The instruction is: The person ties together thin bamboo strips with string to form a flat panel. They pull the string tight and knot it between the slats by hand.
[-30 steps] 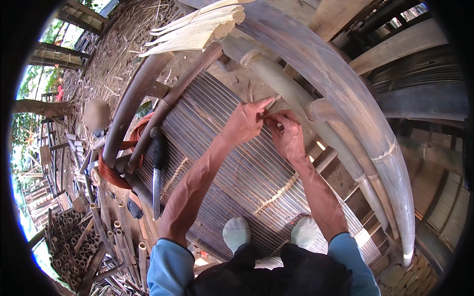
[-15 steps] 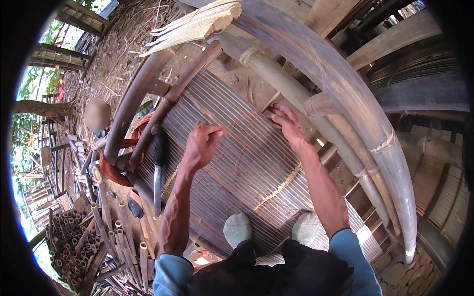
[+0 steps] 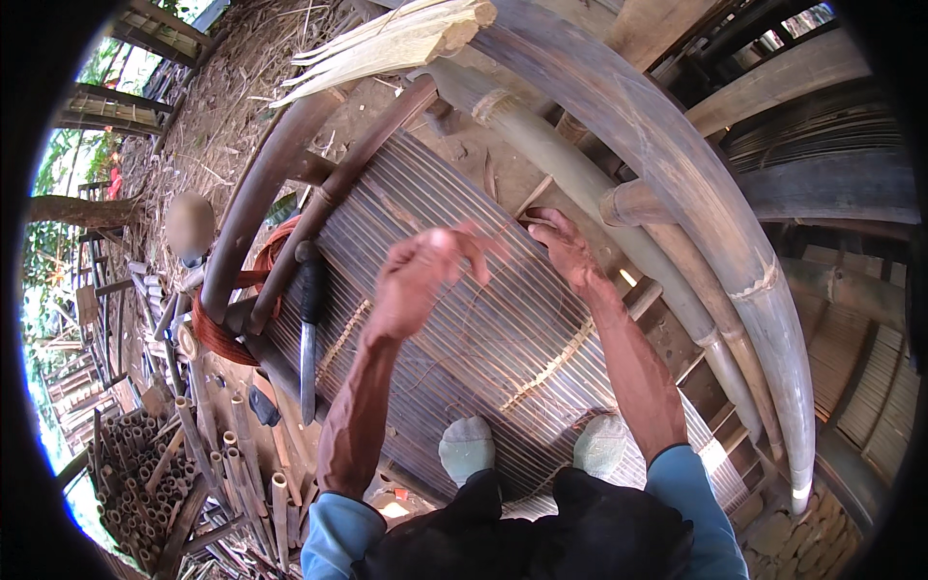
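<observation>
Beneath me lies a sloping panel of narrow dark bamboo slats [image 3: 435, 338], where my socked feet rest near its lower part. My left hand [image 3: 416, 280] is smeared by motion above the middle of the panel; its fingers reach toward the right, and whether they hold the cord does not show. At the far right edge of the slats, my right hand [image 3: 565, 249] has its fingers bent together; what they pinch is hidden. Thin reddish cord [image 3: 469, 295] runs loosely across the slats between the hands. A pale woven band [image 3: 551, 365] crosses the panel nearer to me.
A knife [image 3: 308, 333] with a black handle lies at the panel's left. Reddish cord bundle [image 3: 220, 333] hangs on the left frame post. Thick bamboo poles [image 3: 667, 145] curve along the right. Split pale bamboo [image 3: 406, 43] juts at the top; cut tubes [image 3: 145, 483] stack lower left.
My left hand has swung to the right and its fingers have stretched out. The right hand stays at the panel's edge, with its fingers drawn slightly closer together.
</observation>
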### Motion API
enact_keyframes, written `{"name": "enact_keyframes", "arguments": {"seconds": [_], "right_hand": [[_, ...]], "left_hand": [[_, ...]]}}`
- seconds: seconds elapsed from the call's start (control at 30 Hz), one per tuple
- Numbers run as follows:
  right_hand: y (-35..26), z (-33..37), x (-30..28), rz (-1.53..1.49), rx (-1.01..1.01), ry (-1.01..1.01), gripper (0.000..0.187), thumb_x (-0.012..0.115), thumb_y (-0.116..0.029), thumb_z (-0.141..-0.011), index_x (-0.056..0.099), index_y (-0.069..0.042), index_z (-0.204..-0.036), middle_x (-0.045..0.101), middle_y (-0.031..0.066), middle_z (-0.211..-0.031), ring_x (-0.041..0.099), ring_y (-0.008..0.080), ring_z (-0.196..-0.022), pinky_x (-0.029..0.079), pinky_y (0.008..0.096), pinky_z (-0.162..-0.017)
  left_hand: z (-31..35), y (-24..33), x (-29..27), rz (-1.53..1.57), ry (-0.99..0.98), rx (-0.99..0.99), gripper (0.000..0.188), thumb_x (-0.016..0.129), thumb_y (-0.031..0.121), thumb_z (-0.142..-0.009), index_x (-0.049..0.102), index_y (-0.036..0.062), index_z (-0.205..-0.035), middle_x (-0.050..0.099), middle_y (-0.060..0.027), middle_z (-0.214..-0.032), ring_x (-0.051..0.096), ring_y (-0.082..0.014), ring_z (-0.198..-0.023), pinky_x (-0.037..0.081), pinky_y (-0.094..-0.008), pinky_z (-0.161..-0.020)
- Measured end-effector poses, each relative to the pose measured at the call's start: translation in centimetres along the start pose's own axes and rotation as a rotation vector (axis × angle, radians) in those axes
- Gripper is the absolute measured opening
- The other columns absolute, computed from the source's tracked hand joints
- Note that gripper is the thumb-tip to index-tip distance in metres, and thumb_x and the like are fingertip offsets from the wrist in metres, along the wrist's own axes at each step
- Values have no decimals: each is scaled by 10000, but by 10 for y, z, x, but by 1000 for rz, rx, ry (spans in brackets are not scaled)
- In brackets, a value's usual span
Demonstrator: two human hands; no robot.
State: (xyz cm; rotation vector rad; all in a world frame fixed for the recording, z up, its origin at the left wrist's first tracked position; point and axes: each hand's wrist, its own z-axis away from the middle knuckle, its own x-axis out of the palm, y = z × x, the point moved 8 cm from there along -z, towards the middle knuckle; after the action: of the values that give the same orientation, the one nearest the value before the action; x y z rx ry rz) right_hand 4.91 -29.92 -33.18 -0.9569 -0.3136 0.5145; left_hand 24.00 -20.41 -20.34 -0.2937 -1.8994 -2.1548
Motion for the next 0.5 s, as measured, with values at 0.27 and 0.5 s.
{"name": "enact_keyframes", "arguments": {"seconds": [0.27,0.5], "right_hand": [[-5,25,-23,244,-85,142,435,674,-305,-967,590,-25,-1289,735,154,-1089,694,240,-1048,533,359,-916],[3,63,-32,429,-201,229,329,713,-307,-949,655,-54,-1152,752,145,-974,737,227,-880,589,363,-781]], "left_hand": [[-11,-17,-89,464,167,-175,460,425,235,-1110,467,97,-673,454,-27,-613,438,-154,-574,507,-372,-746],[72,-12,-109,3,383,-204,371,519,237,-1076,729,-63,-1019,747,-149,-1003,695,-232,-972,517,-388,-960]]}}
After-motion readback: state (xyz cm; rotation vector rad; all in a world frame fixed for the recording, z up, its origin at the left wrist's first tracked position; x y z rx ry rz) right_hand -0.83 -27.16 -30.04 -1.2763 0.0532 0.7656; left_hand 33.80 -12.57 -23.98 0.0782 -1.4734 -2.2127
